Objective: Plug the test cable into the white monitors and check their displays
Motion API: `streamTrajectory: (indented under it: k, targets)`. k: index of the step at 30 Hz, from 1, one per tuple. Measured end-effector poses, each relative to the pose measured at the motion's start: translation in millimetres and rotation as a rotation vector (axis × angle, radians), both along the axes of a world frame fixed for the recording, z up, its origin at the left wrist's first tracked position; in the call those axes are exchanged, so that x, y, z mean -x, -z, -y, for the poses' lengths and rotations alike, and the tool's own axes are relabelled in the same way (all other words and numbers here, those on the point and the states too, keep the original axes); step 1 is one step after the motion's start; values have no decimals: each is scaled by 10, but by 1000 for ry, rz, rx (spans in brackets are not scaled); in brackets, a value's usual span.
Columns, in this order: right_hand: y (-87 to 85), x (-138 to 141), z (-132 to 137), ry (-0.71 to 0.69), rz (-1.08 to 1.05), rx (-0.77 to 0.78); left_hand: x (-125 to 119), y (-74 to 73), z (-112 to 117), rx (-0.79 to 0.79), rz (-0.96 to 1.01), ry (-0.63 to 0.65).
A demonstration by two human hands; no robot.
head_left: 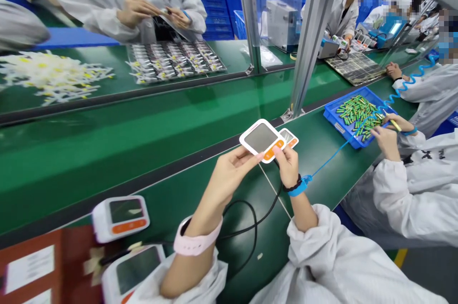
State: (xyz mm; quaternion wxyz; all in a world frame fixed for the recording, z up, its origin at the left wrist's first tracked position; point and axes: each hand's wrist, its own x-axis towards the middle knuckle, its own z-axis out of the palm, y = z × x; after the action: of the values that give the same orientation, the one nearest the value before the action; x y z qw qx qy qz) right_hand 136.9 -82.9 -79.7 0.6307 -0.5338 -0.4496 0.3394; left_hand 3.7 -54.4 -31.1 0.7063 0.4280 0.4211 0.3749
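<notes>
Both my hands grip a white handheld device [260,137] with a grey screen and orange buttons, raised over the green bench. My left hand [234,168] pinches its lower left edge, and a pink watch strap circles that wrist. At the lower right corner, the thumb of my right hand [287,165] presses on or beside the orange buttons. A blue wrist band with a coiled cord is on my right wrist. Just behind the held device shows a second, similar device [289,138]. Two more white devices, one upright [121,218] and one nearer [134,270], stand at the lower left.
A black cable [255,227] loops on the bench below my hands. To the right, a co-worker's hands work at a blue tray [336,120] of green batteries. Metal posts [309,41] rise beyond. Across the green belt [161,118] lie white parts [46,75] and another co-worker.
</notes>
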Motion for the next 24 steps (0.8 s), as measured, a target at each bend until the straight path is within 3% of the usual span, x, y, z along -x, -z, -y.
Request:
streamTrajectory:
  k: [16, 24]
  targets:
    - [-12, -9, 23, 4, -79, 130, -37, 15, 24, 17, -69, -40]
    - [1, -21, 15, 1, -103, 100, -35, 32, 17, 42, -48, -54]
